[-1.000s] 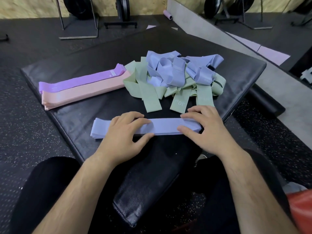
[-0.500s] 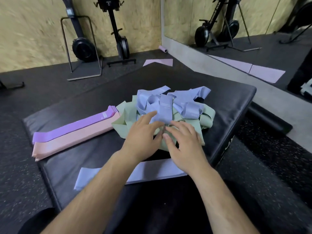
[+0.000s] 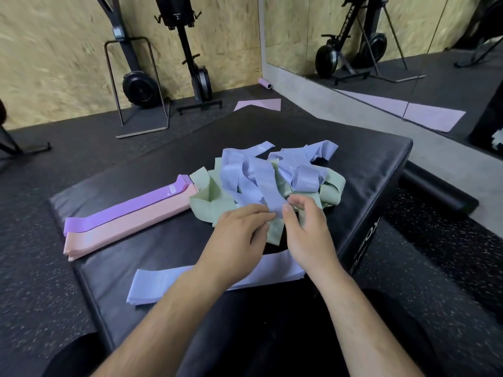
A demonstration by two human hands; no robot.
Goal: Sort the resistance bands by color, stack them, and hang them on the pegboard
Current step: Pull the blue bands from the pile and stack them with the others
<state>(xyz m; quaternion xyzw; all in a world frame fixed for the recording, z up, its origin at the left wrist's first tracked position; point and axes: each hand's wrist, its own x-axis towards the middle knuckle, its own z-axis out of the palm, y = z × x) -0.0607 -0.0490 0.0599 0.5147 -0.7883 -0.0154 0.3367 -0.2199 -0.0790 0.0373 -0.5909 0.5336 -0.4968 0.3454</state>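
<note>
Currently sorting: right hand (image 3: pixel 307 235) pinches a pale blue flat elastic band (image 3: pixel 261 183) atop the tangled blue-green pile (image 3: pixel 209 205); left hand (image 3: pixel 236 235), fingers straight, touches it. Next probably needs freeing it onto the flat blue stack (image 3: pixel 163 284).

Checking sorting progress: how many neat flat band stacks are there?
3: purple stack and pink stack side by side at left; blue stack nearest the camera, partly hidden.
</note>
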